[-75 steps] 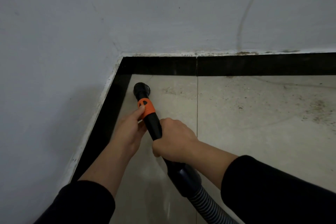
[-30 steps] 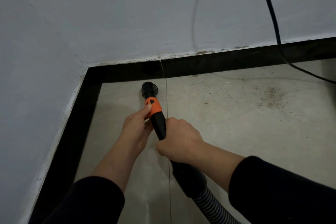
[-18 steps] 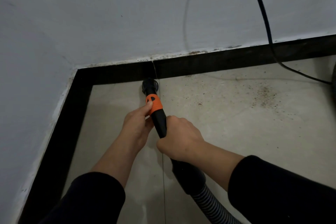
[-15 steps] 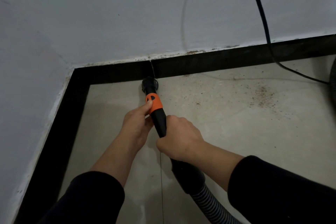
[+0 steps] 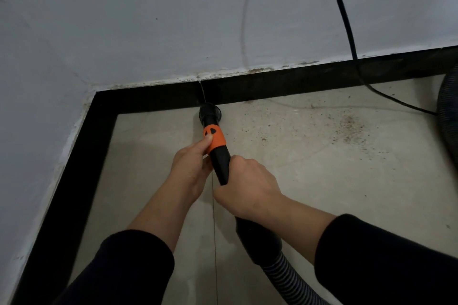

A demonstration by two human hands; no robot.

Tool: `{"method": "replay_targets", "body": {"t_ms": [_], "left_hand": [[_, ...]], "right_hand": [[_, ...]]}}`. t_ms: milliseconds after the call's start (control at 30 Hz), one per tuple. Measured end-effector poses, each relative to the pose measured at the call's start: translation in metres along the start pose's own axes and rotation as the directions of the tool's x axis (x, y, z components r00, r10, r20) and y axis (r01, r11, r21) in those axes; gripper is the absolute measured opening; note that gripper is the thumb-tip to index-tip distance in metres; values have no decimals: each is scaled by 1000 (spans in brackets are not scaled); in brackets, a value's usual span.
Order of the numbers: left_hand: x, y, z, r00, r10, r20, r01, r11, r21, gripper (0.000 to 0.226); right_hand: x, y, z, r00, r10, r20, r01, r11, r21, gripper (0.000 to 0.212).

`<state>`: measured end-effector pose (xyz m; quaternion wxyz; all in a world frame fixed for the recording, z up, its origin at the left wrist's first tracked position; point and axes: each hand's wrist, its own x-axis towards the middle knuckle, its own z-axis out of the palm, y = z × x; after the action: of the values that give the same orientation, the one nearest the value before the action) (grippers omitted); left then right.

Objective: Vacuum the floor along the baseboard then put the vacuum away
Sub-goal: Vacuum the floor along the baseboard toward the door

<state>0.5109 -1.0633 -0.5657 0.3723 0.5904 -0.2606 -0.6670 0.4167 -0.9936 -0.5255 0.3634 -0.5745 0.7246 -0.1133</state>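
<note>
A single wide-angle view from the person's head looks forward and steeply down, near to the pale tiled floor (image 5: 322, 176), into the corner where the glossy black baseboard (image 5: 272, 86) runs under the white painted wall (image 5: 148, 20).

The vacuum wand (image 5: 221, 163) is black with a bright orange collar (image 5: 215, 137) bearing a small black mark, and its hose (image 5: 287, 277) is ribbed in alternating black and grey bands. The baseboard (image 5: 272, 86) is solid black under a pale bluish-grey wall (image 5: 148, 20) with a flaked white and rust-brown edge, while the floor (image 5: 322, 168) is beige tile scattered with dark brown specks. The cable (image 5: 347, 32) and both sleeves (image 5: 128, 267) are black.
</note>
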Motion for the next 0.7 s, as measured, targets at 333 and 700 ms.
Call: {"method": "replay_targets", "body": {"t_ms": [333, 700], "left_hand": [[-19, -2, -20, 999, 1, -32, 0, 999, 47, 33], [-34, -3, -26, 1000, -7, -30, 10, 997, 78, 33]], "right_hand": [[-13, -1, 3, 992, -28, 120, 29, 1000, -2, 24], [-27, -3, 0, 988, -46, 148, 49, 999, -20, 25]]}}
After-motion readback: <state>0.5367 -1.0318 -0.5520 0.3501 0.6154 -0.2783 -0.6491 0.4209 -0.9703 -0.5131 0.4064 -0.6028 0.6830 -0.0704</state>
